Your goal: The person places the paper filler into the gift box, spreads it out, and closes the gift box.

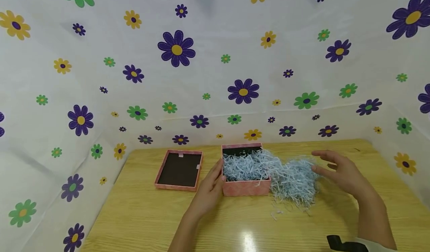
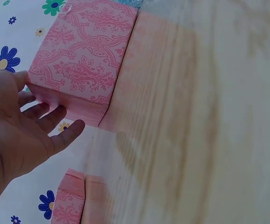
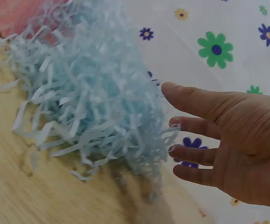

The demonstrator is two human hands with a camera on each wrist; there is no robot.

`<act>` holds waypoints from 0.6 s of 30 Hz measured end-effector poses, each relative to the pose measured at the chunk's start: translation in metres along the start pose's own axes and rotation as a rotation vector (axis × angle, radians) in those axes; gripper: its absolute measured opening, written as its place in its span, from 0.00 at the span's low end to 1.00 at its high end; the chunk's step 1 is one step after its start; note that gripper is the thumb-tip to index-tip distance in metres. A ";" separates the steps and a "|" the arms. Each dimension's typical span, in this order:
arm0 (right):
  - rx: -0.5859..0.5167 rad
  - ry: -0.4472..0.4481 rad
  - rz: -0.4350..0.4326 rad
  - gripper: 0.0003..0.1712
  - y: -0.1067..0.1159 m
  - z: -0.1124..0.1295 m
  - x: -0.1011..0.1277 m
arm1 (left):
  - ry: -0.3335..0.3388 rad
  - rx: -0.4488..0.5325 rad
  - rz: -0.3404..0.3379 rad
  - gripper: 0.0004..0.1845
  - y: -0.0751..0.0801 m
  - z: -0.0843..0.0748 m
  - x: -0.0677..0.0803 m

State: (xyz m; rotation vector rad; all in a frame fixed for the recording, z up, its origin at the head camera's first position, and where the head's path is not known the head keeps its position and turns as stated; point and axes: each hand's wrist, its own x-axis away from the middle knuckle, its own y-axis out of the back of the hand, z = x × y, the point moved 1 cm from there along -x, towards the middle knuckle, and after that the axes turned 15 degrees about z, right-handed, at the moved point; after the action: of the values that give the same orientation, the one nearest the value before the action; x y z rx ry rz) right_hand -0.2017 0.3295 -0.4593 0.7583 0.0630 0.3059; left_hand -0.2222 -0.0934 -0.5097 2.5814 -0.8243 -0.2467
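Observation:
A pink patterned box (image 1: 246, 188) with a dark inside stands on the table, partly filled with pale blue shredded paper (image 1: 243, 167). My left hand (image 1: 209, 188) rests along the box's left side; in the left wrist view its fingers (image 2: 51, 121) lie spread against that side, thumb by the upper edge. A loose heap of the same shredded paper (image 1: 295, 181) spills over the box's right side onto the table. My right hand (image 1: 342, 173) is held at the right of this heap, fingers apart and nearly straight, fingertips close to the strands in the right wrist view.
The box's pink lid (image 1: 178, 170) lies upturned on the table at the left, its dark inside showing. A few stray paper strands (image 1: 276, 214) lie in front of the heap. A flowered white cloth (image 1: 208, 76) hangs behind the wooden table (image 1: 144, 222) and at both sides.

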 end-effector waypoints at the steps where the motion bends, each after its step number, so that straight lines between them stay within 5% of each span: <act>1: -0.019 0.001 0.035 0.33 -0.002 -0.006 0.000 | -0.004 0.003 0.002 0.33 0.000 -0.001 0.000; 8: 0.023 -0.003 0.109 0.31 -0.022 -0.022 -0.012 | -0.007 0.008 0.006 0.32 -0.001 -0.002 0.002; 13: 0.107 -0.030 0.056 0.15 -0.022 -0.020 -0.016 | -0.002 0.001 0.004 0.32 -0.001 -0.001 0.000; 18: 0.130 -0.051 -0.057 0.14 -0.003 -0.001 -0.005 | -0.005 0.001 0.002 0.32 -0.001 0.000 -0.002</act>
State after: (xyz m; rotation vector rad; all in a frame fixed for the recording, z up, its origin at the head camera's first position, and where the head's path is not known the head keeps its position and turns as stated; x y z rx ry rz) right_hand -0.2057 0.3264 -0.4624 0.8907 0.0569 0.2296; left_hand -0.2233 -0.0919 -0.5096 2.5821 -0.8289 -0.2527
